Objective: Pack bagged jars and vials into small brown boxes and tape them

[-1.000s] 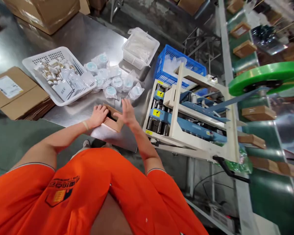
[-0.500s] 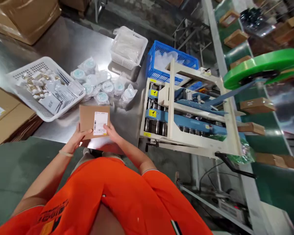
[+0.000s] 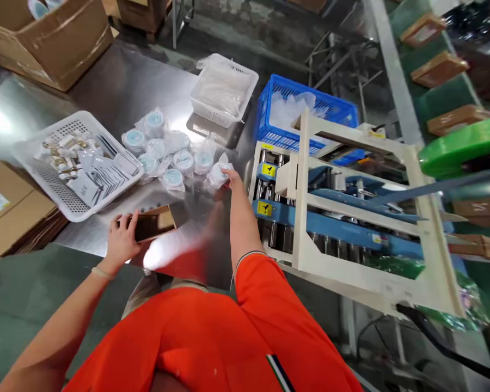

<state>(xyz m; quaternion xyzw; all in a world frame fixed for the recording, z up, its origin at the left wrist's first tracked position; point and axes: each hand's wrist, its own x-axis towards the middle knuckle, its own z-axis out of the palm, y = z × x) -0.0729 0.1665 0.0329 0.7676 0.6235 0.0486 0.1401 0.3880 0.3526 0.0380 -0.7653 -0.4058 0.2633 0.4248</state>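
Observation:
My left hand [image 3: 122, 240] is closed on the left end of a small cardboard box [image 3: 165, 219], which stands on the metal table with its open side showing a dark inside. My right hand [image 3: 234, 181] reaches forward and pinches the near right edge of a round white container in clear plastic wrap [image 3: 217, 173]. This container is the rightmost of a loose group of similar wrapped containers [image 3: 183, 161] with pale blue or white round faces and lettering. The box's label is out of sight.
A white basket [image 3: 79, 215] of small white and gold parts and cards stands left. Behind are a white basket of plastic bags [image 3: 224, 90] and a blue crate [image 3: 265, 117]. To the right is a roller taping machine [image 3: 302, 218]; flattened cardboard [image 3: 20, 218] lies far left.
The box has been turned from label up to open side showing. My right hand has left it and moved forward right to a wrapped container. The camera view has shifted slightly.

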